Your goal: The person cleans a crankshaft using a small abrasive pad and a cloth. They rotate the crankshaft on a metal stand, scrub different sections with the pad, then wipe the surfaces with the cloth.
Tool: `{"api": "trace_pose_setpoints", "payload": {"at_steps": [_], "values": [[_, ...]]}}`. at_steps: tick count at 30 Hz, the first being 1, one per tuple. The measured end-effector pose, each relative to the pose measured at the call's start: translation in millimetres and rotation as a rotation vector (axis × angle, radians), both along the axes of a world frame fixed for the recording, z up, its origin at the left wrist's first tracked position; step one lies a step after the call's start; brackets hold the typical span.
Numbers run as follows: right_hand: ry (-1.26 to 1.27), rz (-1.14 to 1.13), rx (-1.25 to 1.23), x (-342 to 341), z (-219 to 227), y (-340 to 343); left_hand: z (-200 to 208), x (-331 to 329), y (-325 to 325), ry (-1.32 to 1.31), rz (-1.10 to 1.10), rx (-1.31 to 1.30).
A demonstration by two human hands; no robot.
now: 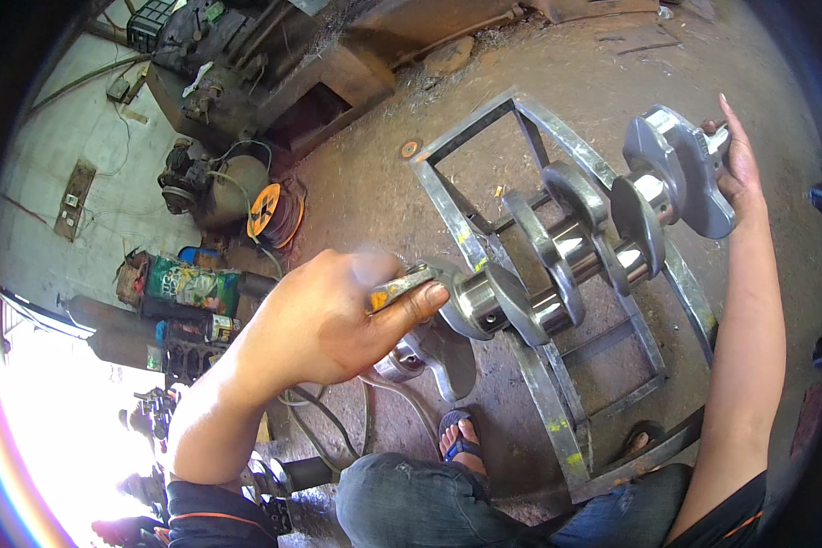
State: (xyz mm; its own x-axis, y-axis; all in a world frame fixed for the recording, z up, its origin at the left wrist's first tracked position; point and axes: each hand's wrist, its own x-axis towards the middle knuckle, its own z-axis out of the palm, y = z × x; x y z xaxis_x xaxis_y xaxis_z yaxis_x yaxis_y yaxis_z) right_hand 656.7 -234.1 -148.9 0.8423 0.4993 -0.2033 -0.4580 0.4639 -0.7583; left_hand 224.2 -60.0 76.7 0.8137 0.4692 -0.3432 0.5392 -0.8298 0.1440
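A shiny steel crankshaft (pixel 571 248) with several dark counterweights lies slantwise between my hands, over a welded metal stand (pixel 550 411). My left hand (pixel 324 315) is closed around its left end. A metal piece with yellow paint (pixel 391 290) shows between thumb and fingers there; whether it belongs to the shaft I cannot tell. At the far right end, my right hand (pixel 742 169) grips the crankshaft, one digit pointing up and the others curled partly out of sight behind the last counterweight. Below my left hand, part of another crankshaft (pixel 452 361) shows near the floor.
An orange cable reel (pixel 265 210) stands on the dirt floor beside a compressor-like machine (pixel 233 187). Hoses (pixel 324 425) run near my sandaled foot (pixel 461 438). Engine parts (pixel 192 361) crowd the left by a bright doorway. A small disc (pixel 411 148) lies by the stand's far corner.
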Motion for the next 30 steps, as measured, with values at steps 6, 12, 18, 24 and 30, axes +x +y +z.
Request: {"api": "trace_pose_setpoints", "payload": {"at_steps": [6,12,18,24,30], "values": [[0.002,-0.009,0.051,-1.9,-3.0,0.8,0.4,0.5,14.4,0.235,0.119,-0.126],[0.002,0.106,0.232,12.9,-16.5,-1.3,16.6,-17.5,79.7,0.233,0.295,-0.265],[0.069,0.178,0.427,15.4,-20.7,-0.4,14.3,-20.3,88.2,0.208,0.378,-0.655],[0.114,0.238,0.594,4.6,-18.5,-6.6,16.7,7.3,47.1,0.235,0.165,-0.352],[0.153,0.231,0.704,-3.2,-16.3,-10.2,16.4,39.6,27.2,0.345,0.088,-0.403]]}}
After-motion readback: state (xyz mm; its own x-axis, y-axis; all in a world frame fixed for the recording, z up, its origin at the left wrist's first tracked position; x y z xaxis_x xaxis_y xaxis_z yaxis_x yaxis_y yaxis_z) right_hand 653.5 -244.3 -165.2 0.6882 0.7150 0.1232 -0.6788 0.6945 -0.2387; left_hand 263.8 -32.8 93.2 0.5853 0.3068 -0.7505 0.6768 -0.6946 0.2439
